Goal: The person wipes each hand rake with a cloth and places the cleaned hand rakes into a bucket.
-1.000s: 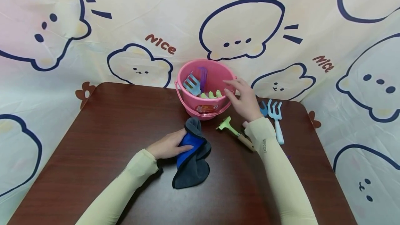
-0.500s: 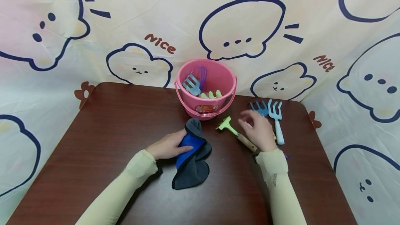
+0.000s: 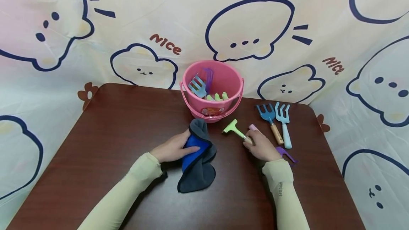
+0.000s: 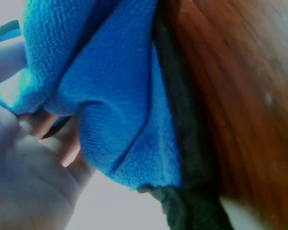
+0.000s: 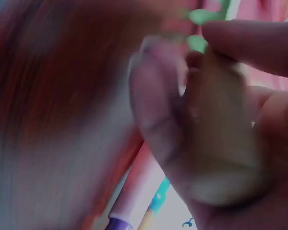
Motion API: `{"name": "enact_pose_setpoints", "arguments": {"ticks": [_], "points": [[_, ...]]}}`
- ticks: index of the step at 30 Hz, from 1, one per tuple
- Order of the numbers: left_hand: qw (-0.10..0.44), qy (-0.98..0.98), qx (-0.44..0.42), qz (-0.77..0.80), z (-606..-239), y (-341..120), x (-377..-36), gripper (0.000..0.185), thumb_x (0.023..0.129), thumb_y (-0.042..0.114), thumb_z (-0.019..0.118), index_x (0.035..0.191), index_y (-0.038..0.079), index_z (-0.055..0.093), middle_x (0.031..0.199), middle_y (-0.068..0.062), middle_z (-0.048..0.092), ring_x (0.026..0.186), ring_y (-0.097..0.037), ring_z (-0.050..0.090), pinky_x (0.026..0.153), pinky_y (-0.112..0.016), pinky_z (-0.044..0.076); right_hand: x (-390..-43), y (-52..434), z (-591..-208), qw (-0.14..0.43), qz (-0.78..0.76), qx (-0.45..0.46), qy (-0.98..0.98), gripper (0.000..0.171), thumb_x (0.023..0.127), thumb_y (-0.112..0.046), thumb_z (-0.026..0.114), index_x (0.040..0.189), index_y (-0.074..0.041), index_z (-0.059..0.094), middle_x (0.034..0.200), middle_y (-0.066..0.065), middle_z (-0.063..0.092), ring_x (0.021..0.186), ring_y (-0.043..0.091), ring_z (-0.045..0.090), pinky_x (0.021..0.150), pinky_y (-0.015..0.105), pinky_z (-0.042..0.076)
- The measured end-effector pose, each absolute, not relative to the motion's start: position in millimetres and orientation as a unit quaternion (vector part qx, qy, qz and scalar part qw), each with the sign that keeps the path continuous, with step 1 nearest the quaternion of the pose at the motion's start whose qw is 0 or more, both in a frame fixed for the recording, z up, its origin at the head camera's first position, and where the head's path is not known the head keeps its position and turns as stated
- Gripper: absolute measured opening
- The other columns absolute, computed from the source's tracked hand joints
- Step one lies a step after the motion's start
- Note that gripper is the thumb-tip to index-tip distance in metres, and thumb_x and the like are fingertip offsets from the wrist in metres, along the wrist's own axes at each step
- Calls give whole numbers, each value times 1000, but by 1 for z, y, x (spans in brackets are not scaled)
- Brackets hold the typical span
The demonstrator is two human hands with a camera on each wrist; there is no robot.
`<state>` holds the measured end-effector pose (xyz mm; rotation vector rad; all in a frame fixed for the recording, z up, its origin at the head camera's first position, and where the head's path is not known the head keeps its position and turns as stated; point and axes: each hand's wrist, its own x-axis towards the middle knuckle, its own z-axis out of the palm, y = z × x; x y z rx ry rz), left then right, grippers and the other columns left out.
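Both of my grips are closed on something: my right hand (image 3: 260, 147) curls round the wooden handle of the green rake (image 3: 234, 130), and my left hand (image 3: 172, 149) pinches the blue and grey cloth (image 3: 196, 160). From the head view I see the rake lying flat on the brown surface (image 3: 112, 134), its green head pointing toward the pink bucket (image 3: 212, 91) and free of my fingers, with the cloth bunched just left of it. My right wrist view shows what the head view hides: my fingers (image 5: 158, 120) and thumb wrapped about the pale wood handle, though blurred. My left wrist view gives the cloth close up, a fleecy bright blue face with a dark grey edge, folded against my palm. Right of my right hand lie a blue fork (image 3: 267, 114), a light blue fork (image 3: 283, 123) and a purple tool (image 3: 284, 153). More tools stand inside the bucket.
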<state>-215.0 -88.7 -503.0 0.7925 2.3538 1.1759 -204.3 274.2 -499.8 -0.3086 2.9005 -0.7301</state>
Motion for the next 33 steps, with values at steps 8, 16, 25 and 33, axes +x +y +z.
{"name": "enact_pose_setpoints", "arguments": {"ticks": [8, 16, 25, 33], "points": [[87, 770, 293, 560, -496, -92, -209, 56, 108, 12, 50, 158, -3, 30, 159, -23, 42, 142, -37, 44, 122, -58, 30, -194, 280, -470, 37, -374, -141, 916, 11, 102, -20, 68, 110, -15, 63, 82, 1, 55, 70, 15, 51, 65, 30, 44], [98, 731, 276, 616, -487, -89, -199, 55, 111, 14, 41, 160, -5, 23, 166, -25, 26, 149, -40, 28, 127, -50, 20, -180, 241, -442, -46, -352, -264, 897, 10, 93, -25, 79, 103, -25, 78, 84, -14, 67, 74, 7, 53, 78, 27, 44], [104, 730, 385, 555, -479, -77, -194, 30, 108, 24, 52, 132, 7, 58, 118, -9, 67, 108, -23, 62, 104, -45, 52, -177, 206, -441, 63, -381, -335, 859, 12, 90, -26, 82, 102, -27, 78, 87, -16, 69, 72, 6, 59, 68, 26, 54], [-26, 774, 426, 468, -481, -73, -189, 17, 106, 25, 55, 115, 13, 64, 102, -1, 68, 91, -12, 62, 87, -36, 58, -175, 206, -443, 51, -391, -367, 843, 18, 88, -16, 84, 104, -23, 81, 85, -13, 71, 69, 3, 59, 64, 25, 53]]}}
